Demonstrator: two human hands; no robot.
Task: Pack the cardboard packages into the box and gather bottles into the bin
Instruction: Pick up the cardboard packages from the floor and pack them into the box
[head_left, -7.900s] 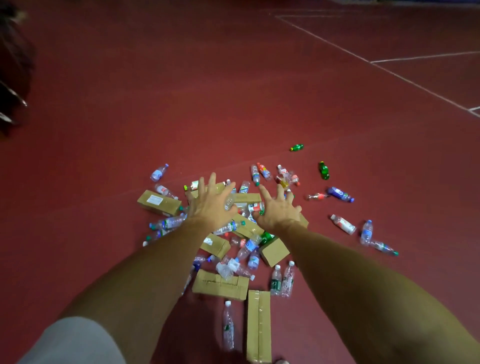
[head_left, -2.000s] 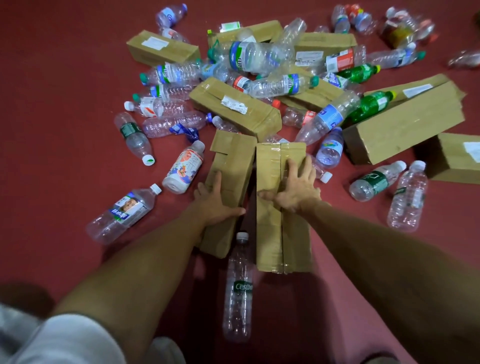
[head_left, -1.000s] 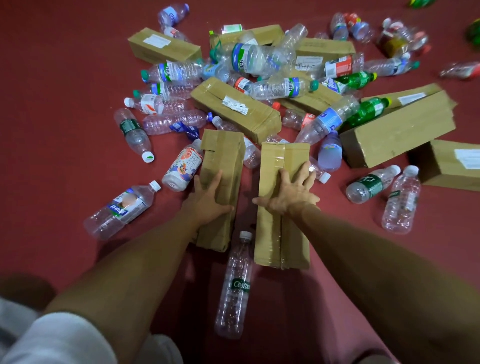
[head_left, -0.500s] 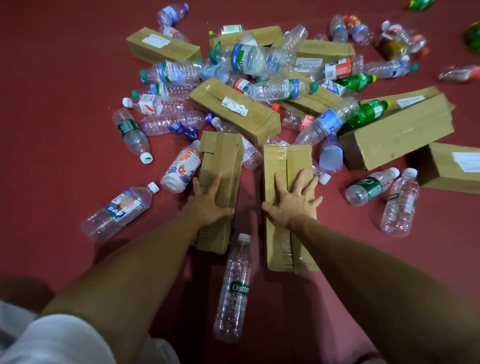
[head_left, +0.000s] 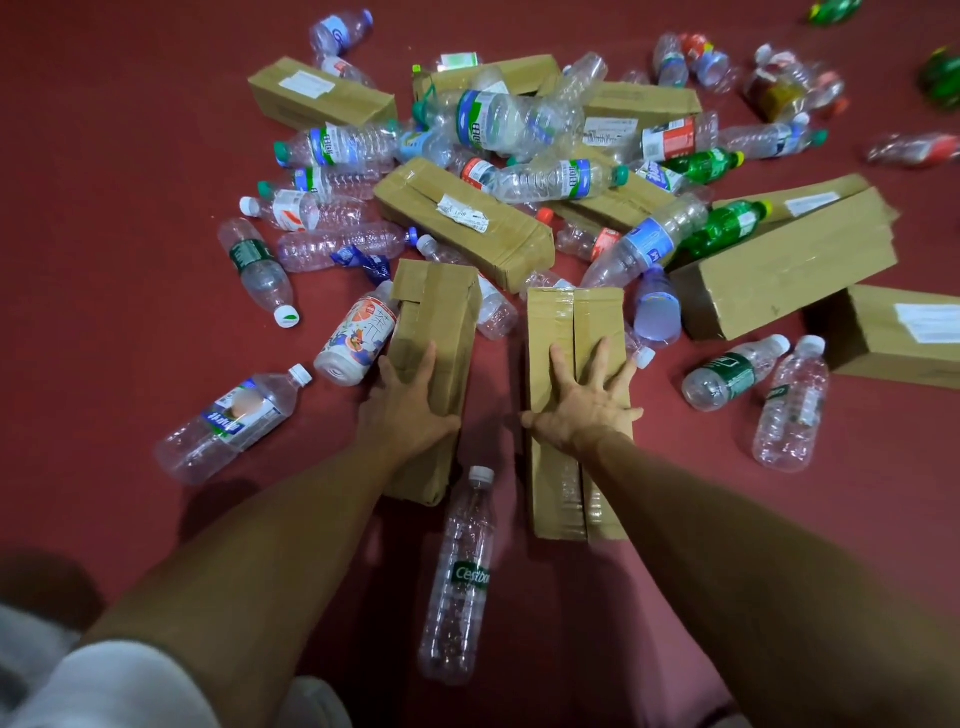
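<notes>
Two packages are pinned to the red floor (head_left: 104, 208), one under each hand, with a heap (head_left: 519, 156) of bottles and further packages spread from 10 to 2 o'clock beyond them.

At 9 o'clock of the hands, a blue-labelled bottle (head_left: 234, 421) is seen lying apart on its side. An orange-labelled bottle (head_left: 358, 332) is pressed against the left flank of the left package (head_left: 436, 312). The left hand (head_left: 410, 410) is laid palm down on this package, thumb spread to the right and fingers stretched toward 12 o'clock along its left edge; nothing is clasped.

Between the two packages, toward 6 o'clock, a clear bottle (head_left: 462, 571) is stretched out with its cap pointing to 12, close to both near ends.

The right hand (head_left: 582, 405) is splayed wide and flat on the right package (head_left: 597, 322), about halfway along, all fingers straight.

Both long axes are aligned from 6 to 12 o'clock, nearly parallel, the left package tipped slightly toward 1. Each package is covered by the hand on its own side, so a lift of both at once is judged the likely next move. For that, the fingers would have to be wrapped round the long edges. Neither the box nor the bin is shown, so the direction of the carry cannot be told.
</notes>
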